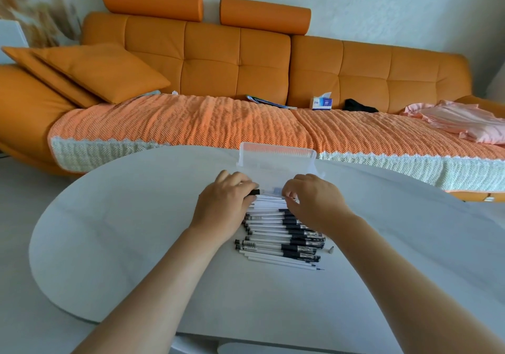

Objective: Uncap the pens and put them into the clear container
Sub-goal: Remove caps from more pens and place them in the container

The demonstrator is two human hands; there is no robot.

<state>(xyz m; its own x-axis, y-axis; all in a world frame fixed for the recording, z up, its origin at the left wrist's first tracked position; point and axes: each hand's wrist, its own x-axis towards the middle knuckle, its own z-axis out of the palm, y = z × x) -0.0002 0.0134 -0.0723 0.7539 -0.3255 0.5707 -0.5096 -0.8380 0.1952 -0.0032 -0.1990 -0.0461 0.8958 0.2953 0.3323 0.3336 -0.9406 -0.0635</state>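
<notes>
A pile of several black-and-white pens lies on the white table in front of me. Just behind the pile stands the clear container, its lid up. My left hand grips the black end of one pen held across the near side of the container. My right hand pinches the other end of the same pen. The pen's middle shows between the hands; its ends are hidden by the fingers. A small loose cap lies to the right of the pile.
An orange sofa with a textured orange cover runs behind the table. On it lie a tissue box, a cushion, pink cloth and some papers. White floor shows left of the table.
</notes>
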